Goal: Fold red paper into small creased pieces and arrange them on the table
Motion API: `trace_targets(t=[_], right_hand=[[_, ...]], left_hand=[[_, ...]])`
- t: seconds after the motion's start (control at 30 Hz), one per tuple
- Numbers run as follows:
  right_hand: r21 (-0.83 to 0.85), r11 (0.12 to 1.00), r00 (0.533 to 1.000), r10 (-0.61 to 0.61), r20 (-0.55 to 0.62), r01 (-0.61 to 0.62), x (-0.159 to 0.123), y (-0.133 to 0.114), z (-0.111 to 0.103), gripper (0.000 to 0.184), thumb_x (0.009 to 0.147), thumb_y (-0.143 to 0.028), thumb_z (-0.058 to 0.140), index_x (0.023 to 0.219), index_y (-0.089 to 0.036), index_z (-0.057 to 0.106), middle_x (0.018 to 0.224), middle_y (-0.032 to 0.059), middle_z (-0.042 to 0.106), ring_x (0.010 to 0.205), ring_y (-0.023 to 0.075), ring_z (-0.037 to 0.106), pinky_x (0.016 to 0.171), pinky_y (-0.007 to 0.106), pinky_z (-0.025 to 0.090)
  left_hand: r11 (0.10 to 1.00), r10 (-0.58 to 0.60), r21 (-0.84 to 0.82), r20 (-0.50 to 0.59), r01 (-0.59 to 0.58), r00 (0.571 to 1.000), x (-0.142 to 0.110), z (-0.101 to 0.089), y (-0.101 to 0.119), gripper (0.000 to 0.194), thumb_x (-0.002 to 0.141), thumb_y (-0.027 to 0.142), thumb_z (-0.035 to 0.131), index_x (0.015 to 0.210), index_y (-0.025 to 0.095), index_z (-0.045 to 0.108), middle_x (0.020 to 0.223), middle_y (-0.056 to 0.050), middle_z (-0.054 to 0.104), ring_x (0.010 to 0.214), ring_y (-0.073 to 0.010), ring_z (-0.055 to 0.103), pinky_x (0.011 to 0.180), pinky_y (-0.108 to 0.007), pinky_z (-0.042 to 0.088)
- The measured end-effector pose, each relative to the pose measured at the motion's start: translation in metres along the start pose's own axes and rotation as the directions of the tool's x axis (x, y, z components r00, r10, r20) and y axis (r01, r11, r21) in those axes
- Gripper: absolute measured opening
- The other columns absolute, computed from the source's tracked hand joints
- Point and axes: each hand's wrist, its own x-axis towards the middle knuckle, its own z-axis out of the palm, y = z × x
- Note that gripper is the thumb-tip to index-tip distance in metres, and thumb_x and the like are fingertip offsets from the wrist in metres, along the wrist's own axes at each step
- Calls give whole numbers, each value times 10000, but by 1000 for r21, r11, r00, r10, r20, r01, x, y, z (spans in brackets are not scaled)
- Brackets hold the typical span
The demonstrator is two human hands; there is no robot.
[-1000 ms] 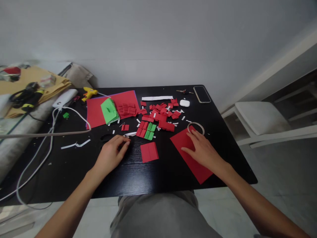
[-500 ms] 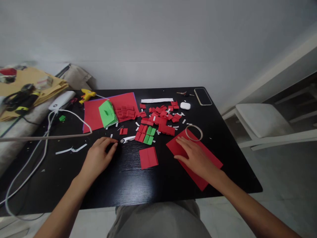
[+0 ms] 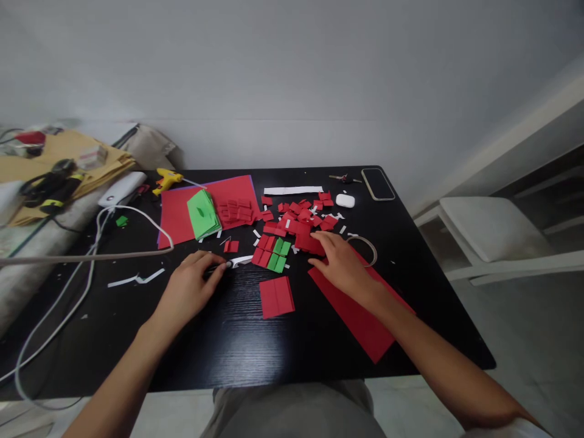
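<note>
Head view: left hand curled over the scissors on the black table, fingers on the dark handle, blade poking out toward the paper tiles; whether gripped or merely covered, cannot tell. Right hand loose and flat, holding nothing, palm on the red sheet, fingertips at the red pile beside the tape ring. Folded red piece lying between both hands. Seemingly the gathering stage before a cut; next calls for a firm hold on handle and paper.
</note>
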Motion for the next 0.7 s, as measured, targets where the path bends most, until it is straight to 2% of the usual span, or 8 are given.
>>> trace_targets(t=[0.1, 0.17, 0.23, 0.3, 0.4, 0.5, 0.57, 0.7], right_hand=[[-36, 999, 999, 26, 34, -25, 4, 8, -8, 563, 883, -173, 748, 1420, -225, 587, 1414, 151, 660, 1345, 341, 625, 1159, 574, 510], [-112, 987, 990, 122, 73, -113, 0, 21, -25, 681, 847, -266, 813, 1474, -191, 558, 1503, 189, 597, 1426, 389, 551, 1194, 598, 463], [-224, 938, 947, 297, 125, -264, -7, 37, -44, 830, 787, -375, 868, 1518, -173, 532, 1612, 246, 472, 1501, 481, 442, 1187, 680, 421], [-272, 903, 899, 392, 198, -333, -15, 52, -59, 901, 785, -431, 851, 1572, -207, 476, 1666, 252, 396, 1534, 502, 392, 1161, 706, 427], [-293, 903, 891, 386, 238, -313, -21, 62, -67, 828, 813, -433, 807, 1557, -241, 498, 1667, 215, 415, 1541, 476, 396, 1169, 683, 429], [-293, 911, 887, 372, 275, -291, -18, 57, -62, 774, 843, -425, 778, 1549, -251, 512, 1675, 179, 416, 1545, 448, 397, 1198, 657, 407], [-292, 902, 868, 401, 292, -319, -15, 52, -59, 769, 856, -402, 761, 1559, -234, 499, 1666, 183, 421, 1529, 449, 416, 1177, 643, 438], [-258, 904, 874, 405, 266, -340, -11, 52, -59, 617, 896, -306, 686, 1487, -178, 564, 1506, 197, 581, 1382, 436, 568, 1113, 606, 512]], left_hand=[[1000, -14, -24, 9, 14, 1000, -1, -5, 1, 333, 987, 488, 526, 971, 230, 735, 993, -64, 736, 927, -259, 699, 863, -384, 538], [999, -26, -40, 8, 26, 1000, -4, -7, -2, 338, 992, 495, 523, 967, 234, 736, 990, -62, 744, 911, -255, 703, 834, -376, 538], [998, -33, -53, -2, 33, 999, -6, -7, -6, 340, 996, 498, 524, 958, 233, 733, 987, -63, 751, 904, -253, 706, 819, -370, 538], [998, -34, -59, -12, 34, 999, -5, -5, -8, 337, 997, 493, 527, 944, 229, 729, 971, -63, 752, 890, -251, 705, 812, -369, 537], [997, -12, -73, -4, 11, 1000, 1, 1, -3, 319, 998, 470, 530, 933, 225, 724, 935, -59, 748, 868, -247, 701, 818, -370, 540], [992, 54, -116, 25, -51, 998, 12, 8, 12, 286, 994, 430, 536, 947, 213, 715, 959, -70, 750, 902, -248, 708, 849, -376, 544], [984, 114, -142, 54, -105, 992, 19, 11, 24, 276, 1001, 409, 527, 948, 206, 705, 986, -76, 749, 927, -249, 710, 874, -387, 542], [959, 232, -187, 79, -214, 970, 29, 16, 46, 256, 1029, 363, 510, 938, 204, 689, 956, -63, 741, 920, -233, 698, 874, -379, 534]])
